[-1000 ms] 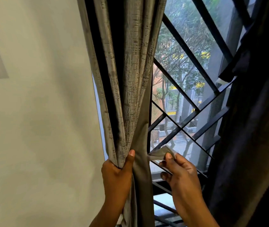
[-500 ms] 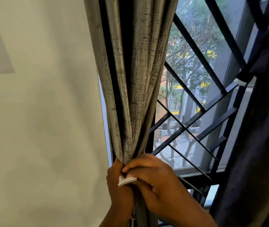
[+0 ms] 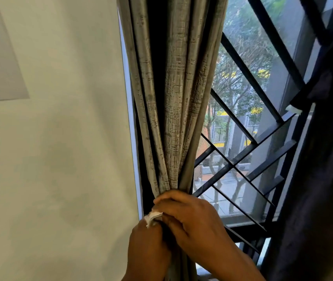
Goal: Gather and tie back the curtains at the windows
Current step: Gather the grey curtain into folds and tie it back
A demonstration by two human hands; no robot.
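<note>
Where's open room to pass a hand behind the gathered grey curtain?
Open gap between the gathered grey textured curtain and the dark curtain, backed by black window bars. Crowded where left hand and right hand pinch the pale tie-back strip.

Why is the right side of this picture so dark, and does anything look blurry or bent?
Head view: daylight comes through the window grille, so the dark curtain at right is backlit and nearly black; the grey curtain shows its weave clearly, with deep shadow between folds; the trees outside look soft; the wall edge leans, a wide-angle effect; both hands look fairly sharp.
</note>
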